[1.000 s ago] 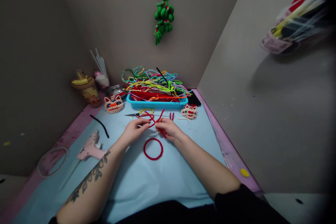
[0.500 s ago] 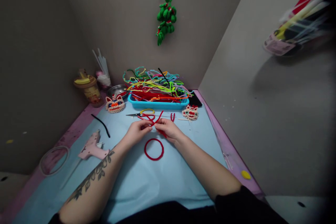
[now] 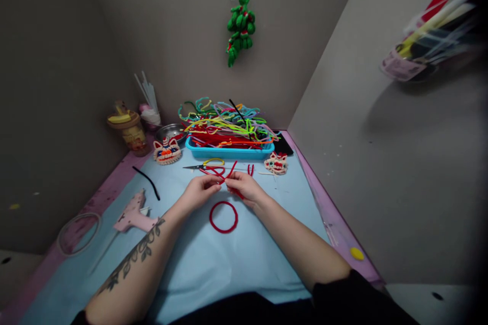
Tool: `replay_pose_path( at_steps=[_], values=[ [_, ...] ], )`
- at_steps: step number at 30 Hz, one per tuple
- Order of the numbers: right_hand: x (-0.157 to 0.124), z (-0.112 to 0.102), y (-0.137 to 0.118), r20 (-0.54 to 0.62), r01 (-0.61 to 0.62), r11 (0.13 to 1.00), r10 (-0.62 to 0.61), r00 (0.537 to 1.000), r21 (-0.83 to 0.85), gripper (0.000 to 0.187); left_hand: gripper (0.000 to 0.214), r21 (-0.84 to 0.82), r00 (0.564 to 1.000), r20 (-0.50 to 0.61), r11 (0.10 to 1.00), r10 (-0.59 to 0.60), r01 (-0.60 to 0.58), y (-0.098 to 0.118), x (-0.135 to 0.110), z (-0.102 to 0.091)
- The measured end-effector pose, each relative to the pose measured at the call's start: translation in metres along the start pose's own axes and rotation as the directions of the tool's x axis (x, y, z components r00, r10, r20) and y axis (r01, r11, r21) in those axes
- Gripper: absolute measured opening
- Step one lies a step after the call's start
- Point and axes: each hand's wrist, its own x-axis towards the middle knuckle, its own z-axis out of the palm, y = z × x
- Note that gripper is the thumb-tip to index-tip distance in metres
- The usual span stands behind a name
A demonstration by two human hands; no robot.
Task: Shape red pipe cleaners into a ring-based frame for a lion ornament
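Red pipe cleaners (image 3: 231, 168) cross between my two hands at the middle of the table. My left hand (image 3: 202, 190) pinches one part of them between thumb and fingertips. Close beside it, my right hand (image 3: 244, 187) grips the other part, and a red length shows under its fingers. Just below the hands a red pipe-cleaner ring (image 3: 223, 217) lies flat on the blue cloth (image 3: 213, 269). Scissors (image 3: 198, 166) with a yellow and red handle rest just beyond my fingers, partly hidden. Short red bent pieces (image 3: 250, 169) lie to their right.
A blue tray (image 3: 231, 153) heaped with coloured pipe cleaners stands at the back. Lion-head pieces (image 3: 166, 151) flank it. On the left lie a pink glue gun (image 3: 134, 215) and a black pipe cleaner (image 3: 147, 181). A green ornament (image 3: 241, 25) hangs on the wall.
The red strands between my fingers have shifted very slightly. Both hands stay in nearly the same place, and the ring has not moved.
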Motion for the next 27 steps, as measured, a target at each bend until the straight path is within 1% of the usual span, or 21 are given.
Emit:
replay_pose_path(
  at_steps=[2,3,4,6,8,9,10,13,15,17,20,23,27],
  values=[
    [0.001,-0.001,0.0,-0.013,0.002,1.0,-0.002,1.0,0.006,0.032,0.039,-0.019,0.999,-0.015,0.999,-0.03,0.03,0.002,0.001,-0.006],
    [0.002,-0.002,0.0,-0.021,-0.001,1.0,0.001,1.0,0.012,0.031,0.041,-0.031,0.997,-0.054,0.998,-0.05,0.048,0.003,0.001,-0.011],
    [0.002,-0.003,0.001,-0.029,-0.008,1.0,0.008,1.0,0.015,0.03,0.044,-0.052,0.991,-0.114,0.996,-0.073,0.068,0.002,0.003,-0.016],
    [0.003,-0.005,0.0,-0.042,-0.032,0.999,0.032,0.999,0.012,0.029,0.047,-0.094,0.961,-0.248,0.991,-0.121,0.1,0.0,0.005,-0.026],
    [0.002,-0.005,0.0,-0.048,-0.053,0.999,0.053,0.997,0.0,0.028,0.048,-0.116,0.937,-0.316,0.986,-0.151,0.12,-0.002,0.007,-0.033],
    [0.002,-0.005,0.0,-0.051,-0.058,0.998,0.058,0.997,-0.004,0.028,0.047,-0.115,0.937,-0.318,0.987,-0.148,0.117,-0.003,0.007,-0.035],
    [0.002,-0.004,-0.001,-0.051,-0.058,0.998,0.058,0.997,-0.005,0.028,0.046,-0.103,0.946,-0.296,0.989,-0.131,0.104,-0.003,0.007,-0.034],
    [0.001,-0.001,0.0,-0.038,-0.037,0.999,0.037,0.999,-0.003,0.03,0.041,-0.024,0.988,-0.15,0.999,-0.039,0.036,0.0,0.003,-0.024],
    [0.0,0.001,0.002,-0.024,-0.015,1.0,0.016,1.0,0.004,0.03,0.039,0.012,0.999,-0.049,1.0,-0.009,0.01,0.003,0.0,-0.013],
    [0.0,0.004,0.004,-0.013,0.004,1.0,-0.004,1.0,0.008,0.029,0.037,0.015,1.0,0.012,1.0,-0.002,0.002,0.004,-0.001,-0.003],
    [-0.002,0.007,0.007,-0.014,0.025,0.999,-0.025,1.0,-0.024,0.027,0.034,-0.014,1.0,0.009,1.0,-0.02,0.02,0.001,-0.001,0.005],
    [-0.004,0.01,0.007,-0.026,0.051,0.995,-0.053,0.998,-0.082,0.025,0.035,-0.049,0.998,-0.029,0.997,-0.056,0.054,-0.003,0.0,0.006],
    [-0.008,0.013,0.003,-0.033,0.107,0.982,-0.114,0.993,-0.153,0.022,0.032,0.027,0.994,-0.069,0.996,-0.084,0.086,-0.004,0.001,0.005]
  ],
)
